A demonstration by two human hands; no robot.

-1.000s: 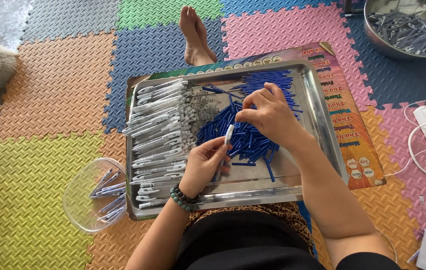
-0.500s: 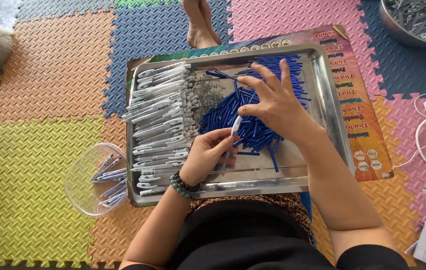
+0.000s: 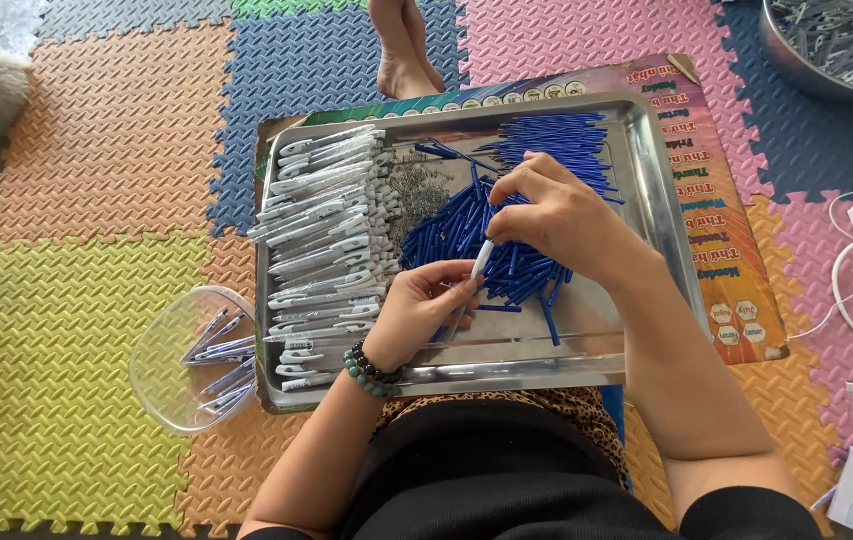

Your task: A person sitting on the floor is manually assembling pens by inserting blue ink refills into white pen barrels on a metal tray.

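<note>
With our left hand point(image 3: 416, 310) and right hand point(image 3: 556, 215) both pinching the slim white pen barrel point(image 3: 482, 259), we judged a slip could drop it into the blue plastic refill tubes point(image 3: 466, 225) at twelve o'clock.

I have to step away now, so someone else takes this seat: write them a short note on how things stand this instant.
Left hand holds a white pen barrel upright over the metal tray.
Right hand pinches at the barrel's top end; what it holds there is too small to tell.
On the tray: white barrels piled along the left side, small springs in the middle, blue pieces heaped on the right.
Done: a few pens lie in the clear plastic bowl left of the tray.
Left: most white barrels and blue pieces remain on the tray.
</note>
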